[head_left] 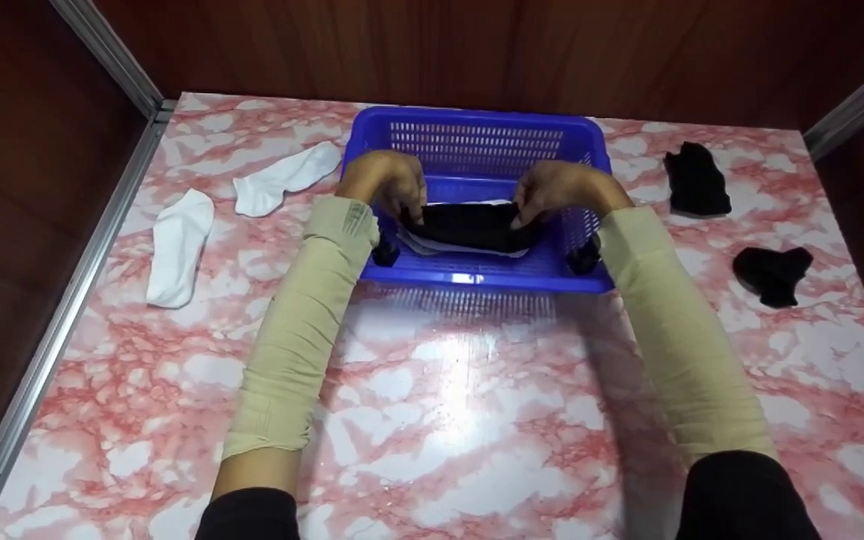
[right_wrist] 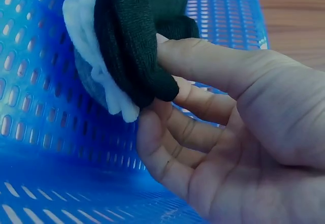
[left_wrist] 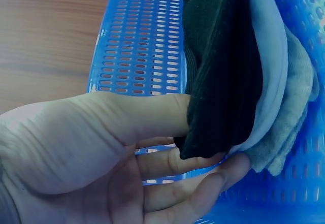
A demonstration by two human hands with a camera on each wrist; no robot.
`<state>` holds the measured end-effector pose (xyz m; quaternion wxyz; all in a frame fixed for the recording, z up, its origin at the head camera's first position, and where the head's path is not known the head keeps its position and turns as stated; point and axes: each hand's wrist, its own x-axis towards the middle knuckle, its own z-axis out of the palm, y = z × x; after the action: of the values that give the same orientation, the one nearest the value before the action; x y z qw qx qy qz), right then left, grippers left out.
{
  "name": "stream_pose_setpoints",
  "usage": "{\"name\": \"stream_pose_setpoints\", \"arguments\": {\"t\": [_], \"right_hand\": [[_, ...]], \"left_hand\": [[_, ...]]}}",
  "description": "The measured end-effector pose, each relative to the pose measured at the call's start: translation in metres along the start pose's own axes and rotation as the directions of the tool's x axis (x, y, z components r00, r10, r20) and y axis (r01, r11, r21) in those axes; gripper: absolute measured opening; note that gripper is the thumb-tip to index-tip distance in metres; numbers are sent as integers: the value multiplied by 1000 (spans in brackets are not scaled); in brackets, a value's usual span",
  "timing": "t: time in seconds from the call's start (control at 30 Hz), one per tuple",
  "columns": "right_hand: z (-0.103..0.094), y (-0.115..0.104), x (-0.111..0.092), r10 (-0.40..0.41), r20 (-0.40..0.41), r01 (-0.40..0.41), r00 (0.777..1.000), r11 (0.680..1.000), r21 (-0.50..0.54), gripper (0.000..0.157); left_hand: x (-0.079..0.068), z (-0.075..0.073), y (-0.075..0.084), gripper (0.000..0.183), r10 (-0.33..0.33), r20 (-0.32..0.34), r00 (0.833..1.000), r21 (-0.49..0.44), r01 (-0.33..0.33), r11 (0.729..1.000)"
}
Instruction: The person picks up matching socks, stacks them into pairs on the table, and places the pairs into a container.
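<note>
A soft white sock (head_left: 181, 249) lies a little before nine o'clock from the slotted blue plastic basket (head_left: 477, 120), another white sock (head_left: 287, 180) at nine, both on the glossy, red-and-white marbled bench (head_left: 439, 397). Next, the left hand (head_left: 394, 184), its tan sleeve (head_left: 297, 330) bearing dark marks too small to read, pinches one end of a knit black sock (head_left: 469, 227). That hangs inside the basket, against a white layer (left_wrist: 270, 61) and a fuzzy grey layer (left_wrist: 297, 89). The right hand (head_left: 556, 187) pinches its other end. Beyond, an oblong black bundle (head_left: 697, 180) lies at three o'clock, a crumpled black bundle (head_left: 773, 276) at half past three.
</note>
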<state>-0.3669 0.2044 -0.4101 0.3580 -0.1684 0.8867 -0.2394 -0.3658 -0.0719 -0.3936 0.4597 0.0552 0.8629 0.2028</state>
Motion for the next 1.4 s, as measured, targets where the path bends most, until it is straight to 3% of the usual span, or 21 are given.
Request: {"name": "stream_pose_setpoints", "arguments": {"t": [0.13, 0.33, 0.43, 0.53, 0.63, 0.77, 0.87, 1.0, 1.17, 1.27, 1.4], "right_hand": [[-1, -1, -4, -9, -27, 10, 1000, 999, 35, 34], [-7, -5, -17, -74, -106, 87, 992, 989, 118, 23], [-12, -9, -29, -97, -162, 119, 982, 984, 134, 19], [-16, -12, -42, -125, -222, 152, 967, 982, 111, 19], [-21, -14, -56, -155, -303, 180, 940, 982, 59, 22], [-26, -10, -72, -172, -431, 181, 886, 983, -19, 29], [-27, -4, -80, -168, -521, 175, 837, 984, -35, 32], [-21, 6, -84, -157, -606, 179, 780, 984, -25, 32], [-5, 19, -79, -176, -658, 166, 732, 983, -78, 46], [6, 27, -72, -209, -675, 145, 707, 978, -150, 59], [17, 34, -64, -199, -675, 105, 711, 978, -178, 75]], "left_hand": [[-7, -3, 2, 16, 4, 5, 1000, -24, -4, 1000], [-25, -8, 3, 15, 73, -45, 996, 5, -73, 997], [-33, -8, 0, 25, 125, -127, 984, 28, -123, 992], [-37, -8, -6, 43, 187, -238, 953, 61, -178, 982], [-41, -9, -16, 48, 255, -369, 894, 86, -240, 967], [-51, -9, -31, 42, 309, -535, 787, 68, -324, 943], [-61, -11, -43, 42, 313, -642, 700, 57, -364, 930], [-71, -13, -61, 41, 286, -750, 597, 22, -409, 912], [-77, -11, -87, 33, 226, -838, 496, -45, -476, 878], [-79, -8, -102, 28, 195, -874, 445, -65, -504, 861], [-82, -1, -123, 26, 96, -914, 394, -108, -466, 878]]}}
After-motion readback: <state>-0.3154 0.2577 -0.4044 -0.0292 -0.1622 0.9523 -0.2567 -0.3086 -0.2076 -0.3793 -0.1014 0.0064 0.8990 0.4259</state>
